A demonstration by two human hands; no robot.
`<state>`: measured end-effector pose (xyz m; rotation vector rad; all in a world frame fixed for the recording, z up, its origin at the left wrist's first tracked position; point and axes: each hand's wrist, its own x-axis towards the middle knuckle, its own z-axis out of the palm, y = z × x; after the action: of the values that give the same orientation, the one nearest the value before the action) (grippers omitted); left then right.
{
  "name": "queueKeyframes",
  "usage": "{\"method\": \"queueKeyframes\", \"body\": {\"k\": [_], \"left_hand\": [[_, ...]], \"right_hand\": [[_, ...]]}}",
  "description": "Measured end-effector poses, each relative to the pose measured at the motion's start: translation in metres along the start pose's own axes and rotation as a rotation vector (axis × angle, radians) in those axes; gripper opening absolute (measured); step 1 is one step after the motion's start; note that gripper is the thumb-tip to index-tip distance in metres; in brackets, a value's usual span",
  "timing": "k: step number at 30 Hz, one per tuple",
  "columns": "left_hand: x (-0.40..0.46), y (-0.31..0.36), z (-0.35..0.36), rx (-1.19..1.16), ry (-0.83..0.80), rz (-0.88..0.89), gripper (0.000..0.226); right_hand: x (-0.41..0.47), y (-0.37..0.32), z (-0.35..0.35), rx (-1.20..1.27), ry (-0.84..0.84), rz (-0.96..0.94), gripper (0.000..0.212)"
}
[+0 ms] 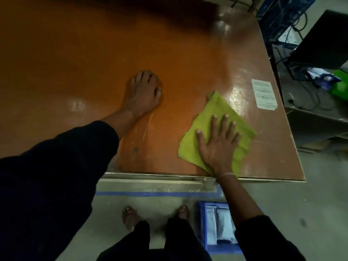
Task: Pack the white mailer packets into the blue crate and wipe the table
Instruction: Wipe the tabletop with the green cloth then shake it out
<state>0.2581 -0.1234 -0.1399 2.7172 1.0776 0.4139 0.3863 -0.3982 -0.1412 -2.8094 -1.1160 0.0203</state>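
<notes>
A yellow-green cloth (222, 113) lies flat on the brown table (94, 72) near its front right corner. My right hand (218, 146) presses on the cloth with fingers straight and spread. My left hand (144, 93) rests on the bare tabletop to the left of the cloth, fingers bent down onto the surface, holding nothing. On the floor below the table's front edge stands the blue crate (204, 232), partly hidden by my right arm. White mailer packets (224, 227) lie inside it.
A white label (263, 93) is stuck on the table near its right edge. Blue tape (150, 194) marks the floor along the table front. My bare feet stand left of the crate. A lower bench with cables, a dark monitor (323, 40) and a green object (340, 85) stands to the right.
</notes>
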Motion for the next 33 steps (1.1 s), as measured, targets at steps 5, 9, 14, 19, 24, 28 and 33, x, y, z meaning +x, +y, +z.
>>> {"method": "queueKeyframes", "body": {"k": [5, 9, 14, 19, 24, 28, 33], "left_hand": [[0.000, -0.001, 0.002, -0.020, 0.022, 0.007, 0.040], [-0.003, -0.001, 0.004, -0.003, 0.041, -0.037, 0.038], [-0.005, -0.001, 0.006, -0.003, 0.042, -0.050, 0.038], [-0.005, -0.001, 0.005, 0.039, 0.025, -0.037, 0.042], [0.003, -0.016, -0.002, 0.054, -0.011, -0.025, 0.048], [0.006, -0.048, -0.014, 0.124, 0.048, -0.095, 0.044], [0.006, -0.077, -0.021, 0.156, 0.087, -0.212, 0.040]], "right_hand": [[0.005, 0.001, -0.006, -0.052, -0.052, -0.556, 0.072], [0.079, 0.002, 0.002, 0.003, -0.035, -0.030, 0.076], [0.122, -0.016, 0.002, -0.053, -0.110, -0.589, 0.067], [0.183, -0.022, 0.007, 0.001, -0.101, -0.167, 0.076], [0.213, -0.032, 0.005, -0.060, -0.100, -0.641, 0.069], [0.250, -0.043, 0.011, -0.038, -0.104, -0.383, 0.074], [0.275, -0.074, 0.015, -0.037, -0.126, -0.545, 0.072]]}}
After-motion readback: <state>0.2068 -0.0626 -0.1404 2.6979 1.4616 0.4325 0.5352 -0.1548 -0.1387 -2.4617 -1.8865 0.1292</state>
